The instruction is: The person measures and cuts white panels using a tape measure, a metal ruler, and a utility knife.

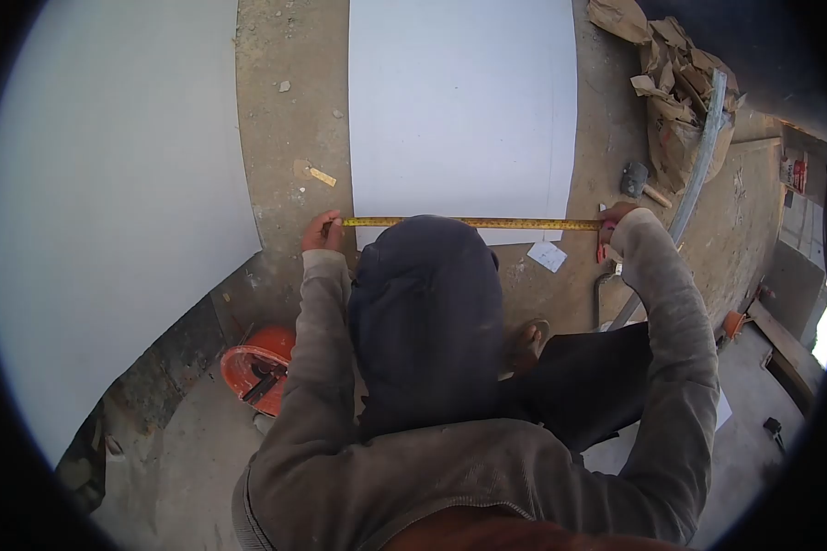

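A yellow tape measure point(487, 222) stretches straight across the lower end of a long white board point(459, 110) on the floor. Its left end is pinched in the fingers of my left hand point(322, 230), just beyond the board's left edge. My right hand point(618, 219) is closed on the tape's other end, a little past the right edge. Against the right fingers shows a red object point(605, 241), partly covered by the hand. My dark-clad knee point(427, 303) hides part of the board's near edge. Close by lies a small white scrap point(547, 256).
Another large white board point(119, 165) spans the left. At right are a rubber mallet point(634, 180), a metal channel point(698, 156), crumpled paper bags point(675, 138) and a dark curved metal frame point(599, 296). An orange bucket point(234, 369) holding tools sits by my left arm.
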### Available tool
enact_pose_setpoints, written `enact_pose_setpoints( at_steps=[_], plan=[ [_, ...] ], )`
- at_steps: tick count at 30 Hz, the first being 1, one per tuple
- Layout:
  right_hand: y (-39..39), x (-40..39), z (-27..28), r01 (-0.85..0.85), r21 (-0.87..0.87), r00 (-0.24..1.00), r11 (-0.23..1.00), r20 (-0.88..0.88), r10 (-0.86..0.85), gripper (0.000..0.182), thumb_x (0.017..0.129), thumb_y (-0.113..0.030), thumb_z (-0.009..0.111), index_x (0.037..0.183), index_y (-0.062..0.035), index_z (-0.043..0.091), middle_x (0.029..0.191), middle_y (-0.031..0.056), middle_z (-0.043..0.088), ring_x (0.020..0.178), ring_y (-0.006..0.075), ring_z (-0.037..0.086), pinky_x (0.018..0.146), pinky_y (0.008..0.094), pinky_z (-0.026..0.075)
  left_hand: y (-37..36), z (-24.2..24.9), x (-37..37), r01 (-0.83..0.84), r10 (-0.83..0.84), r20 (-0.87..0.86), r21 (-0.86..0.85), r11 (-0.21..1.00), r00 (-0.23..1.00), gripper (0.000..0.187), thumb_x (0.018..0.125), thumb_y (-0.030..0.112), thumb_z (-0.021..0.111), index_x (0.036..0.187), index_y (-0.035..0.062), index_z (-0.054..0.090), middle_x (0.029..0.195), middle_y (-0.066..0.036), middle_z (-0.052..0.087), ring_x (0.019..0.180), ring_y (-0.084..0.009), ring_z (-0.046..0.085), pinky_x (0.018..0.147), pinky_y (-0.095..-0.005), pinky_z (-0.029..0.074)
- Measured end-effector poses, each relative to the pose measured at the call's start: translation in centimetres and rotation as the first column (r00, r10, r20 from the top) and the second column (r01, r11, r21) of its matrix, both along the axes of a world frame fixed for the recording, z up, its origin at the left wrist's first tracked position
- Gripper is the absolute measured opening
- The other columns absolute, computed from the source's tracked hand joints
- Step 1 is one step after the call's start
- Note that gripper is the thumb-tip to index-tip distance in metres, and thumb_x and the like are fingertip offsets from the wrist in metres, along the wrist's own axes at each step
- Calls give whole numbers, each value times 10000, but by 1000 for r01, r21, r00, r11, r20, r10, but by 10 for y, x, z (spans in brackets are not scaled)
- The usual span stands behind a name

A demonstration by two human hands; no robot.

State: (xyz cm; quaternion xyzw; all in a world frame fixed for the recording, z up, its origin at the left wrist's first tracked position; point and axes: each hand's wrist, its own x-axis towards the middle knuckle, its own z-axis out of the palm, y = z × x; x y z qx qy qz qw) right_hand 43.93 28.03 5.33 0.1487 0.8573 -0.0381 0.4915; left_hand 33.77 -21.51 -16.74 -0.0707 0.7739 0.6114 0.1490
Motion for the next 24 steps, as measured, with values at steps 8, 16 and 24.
enact_pose_setpoints(
  at_steps=[8,16,24],
  plan=[
    [59,-89,102,338,-19,912,941,-242,-332,394,594,-213,714,965,-125,616,820,60,592,769,161,545,725,274,434,101,103,-237,236,-247,79,131,963,966,184,809,100,563,982,42,586,755,-10,574,594,-62,498,563,-185,458],
    [133,-145,80,117,42,983,992,-147,-109,578,594,-184,691,1137,-223,497,974,69,561,896,216,535,781,297,434,158,105,-289,223,-231,252,59,973,940,185,804,104,580,975,34,581,776,-21,584,616,-76,524,597,-189,479],
    [201,-214,-75,37,-14,984,999,-175,-39,472,631,-196,658,1084,-223,529,894,79,590,810,256,561,782,323,438,177,68,-294,160,-128,224,-130,979,966,178,804,110,582,965,34,585,764,-21,582,583,-71,515,552,-185,459]
  ],
)
